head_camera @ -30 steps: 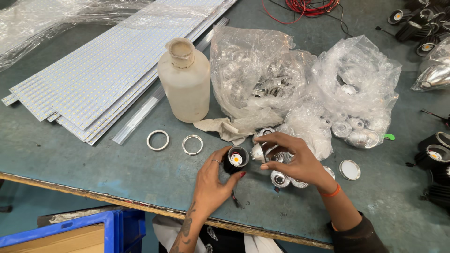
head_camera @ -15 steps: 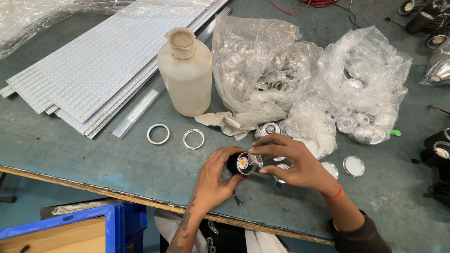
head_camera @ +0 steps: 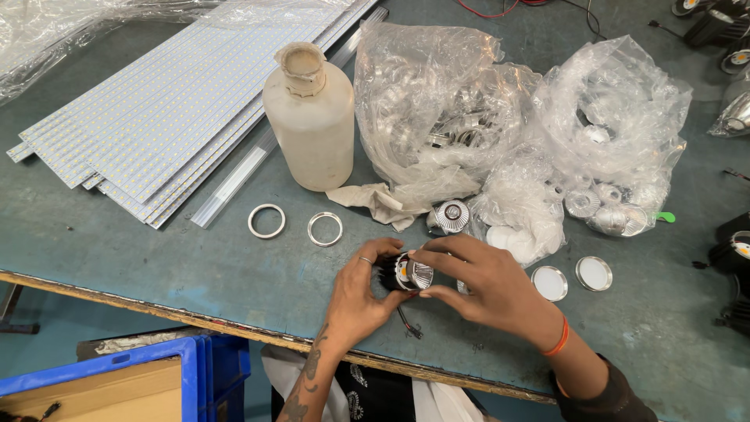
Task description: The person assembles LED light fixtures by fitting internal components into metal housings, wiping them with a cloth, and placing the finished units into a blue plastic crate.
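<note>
1. A cloudy white plastic bottle (head_camera: 310, 125) with a stained neck stands upright on the green worktable (head_camera: 141, 242), just right of a stack of long white LED strip panels (head_camera: 180, 101).
2. Two crumpled clear plastic bags lie behind the hands: the middle bag (head_camera: 426, 109) holds silvery parts, and the right bag (head_camera: 617, 117) spills shiny reflector cups towards the table's right side.
3. Two thin metal rings (head_camera: 267, 221) lie flat side by side in front of the bottle; two round white discs (head_camera: 550, 283) lie right of the hands.
4. A blue crate (head_camera: 211, 367) with a cardboard sheet sits below the table's near edge.
5. The small lamp unit (head_camera: 406, 274), with a black finned body and a silver reflector, sits just above the table near the front edge, between both hands.
6. The left hand (head_camera: 363, 293) comes up from below, wrist bent, fingers curled round the black body, a ring on one finger.
7. The right hand (head_camera: 488, 285) reaches in from the right, an orange band at the wrist, fingertips pinching the reflector's rim.
</note>
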